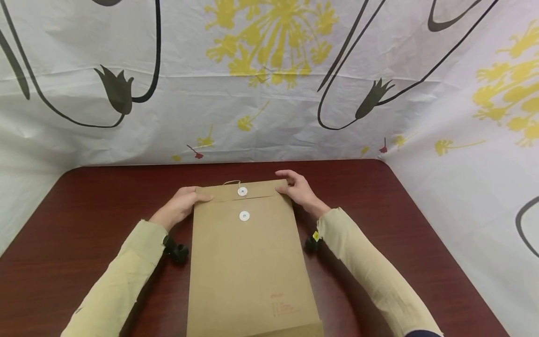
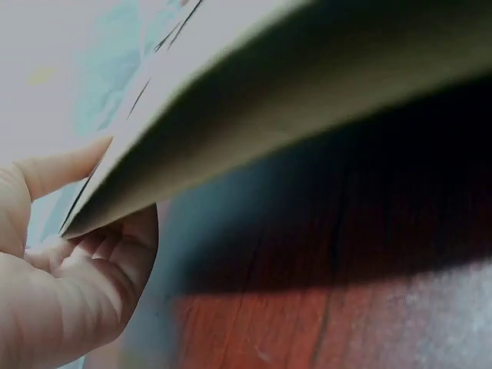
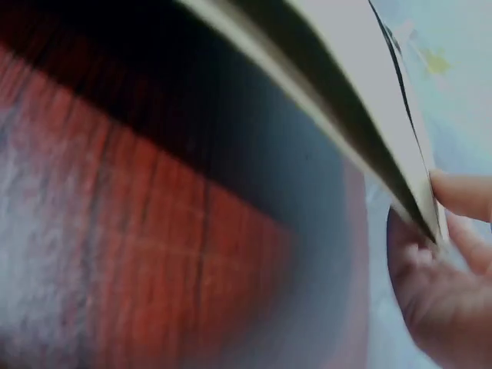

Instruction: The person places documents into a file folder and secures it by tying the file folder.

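A brown paper document envelope (image 1: 248, 262) with a string and two white button discs is held up off the table in the head view. Its top flap (image 1: 225, 192) lies folded down over the front. At the flap's left corner my left hand (image 1: 178, 206) pinches the edge, thumb on the front and fingers behind. My right hand (image 1: 299, 189) grips the top right corner, its index finger raised above the edge. The left wrist view shows the envelope's side (image 2: 231, 138) between thumb and fingers. In the right wrist view the opposite side (image 3: 330, 92) meets the other thumb.
Under the envelope is a dark red wooden table (image 1: 113, 196) with rounded far corners. A white patterned cloth (image 1: 269, 135) hangs behind it and along the sides. Dark wrist cameras (image 1: 178, 253) sit below each sleeve cuff.
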A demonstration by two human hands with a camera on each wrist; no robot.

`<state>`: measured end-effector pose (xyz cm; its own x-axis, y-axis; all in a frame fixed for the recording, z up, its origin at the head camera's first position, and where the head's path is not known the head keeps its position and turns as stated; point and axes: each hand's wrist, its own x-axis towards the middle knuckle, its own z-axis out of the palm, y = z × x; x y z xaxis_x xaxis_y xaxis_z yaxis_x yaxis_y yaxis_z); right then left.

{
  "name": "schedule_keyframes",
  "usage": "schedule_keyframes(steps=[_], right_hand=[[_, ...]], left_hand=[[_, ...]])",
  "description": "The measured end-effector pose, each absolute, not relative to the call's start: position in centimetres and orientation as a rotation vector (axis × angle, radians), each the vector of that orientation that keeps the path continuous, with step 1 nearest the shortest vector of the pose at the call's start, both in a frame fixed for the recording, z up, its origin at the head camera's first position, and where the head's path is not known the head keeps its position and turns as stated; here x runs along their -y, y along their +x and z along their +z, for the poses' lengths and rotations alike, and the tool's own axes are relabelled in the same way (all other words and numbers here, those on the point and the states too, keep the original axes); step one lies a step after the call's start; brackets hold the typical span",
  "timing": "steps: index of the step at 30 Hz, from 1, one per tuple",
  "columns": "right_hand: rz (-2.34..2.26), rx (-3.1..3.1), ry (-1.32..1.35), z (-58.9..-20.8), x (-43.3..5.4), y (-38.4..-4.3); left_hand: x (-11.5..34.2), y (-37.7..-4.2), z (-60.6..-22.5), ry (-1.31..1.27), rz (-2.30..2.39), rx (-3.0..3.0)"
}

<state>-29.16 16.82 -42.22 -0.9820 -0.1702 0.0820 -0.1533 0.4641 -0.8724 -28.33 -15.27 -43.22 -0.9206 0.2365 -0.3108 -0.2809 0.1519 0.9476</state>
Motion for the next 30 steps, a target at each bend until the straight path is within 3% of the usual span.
schedule_keyframes(steps=[9,17,23,30], right_hand=[[-0.876,-3.164,-0.818,-40.5,-11.4,-28.3],[-0.709,-3.146,-0.709,-40.9,-7.2,-27.5],[-0.982,-3.147,-0.751,-41.2,-7.7,-27.1],[-0.937,-3.045,-1.128,-41.0,-10.8,-24.5]], left_hand=[[15.4,-28.0,-43.4,0.02,1.909,-2.048],[14.9,-28.2,-43.4,0.006,1.908,-2.071],[14.9,-28.2,-43.6,0.0,1.906,-2.085],[15.1,-28.2,-43.5,-0.004,1.885,-2.119]])
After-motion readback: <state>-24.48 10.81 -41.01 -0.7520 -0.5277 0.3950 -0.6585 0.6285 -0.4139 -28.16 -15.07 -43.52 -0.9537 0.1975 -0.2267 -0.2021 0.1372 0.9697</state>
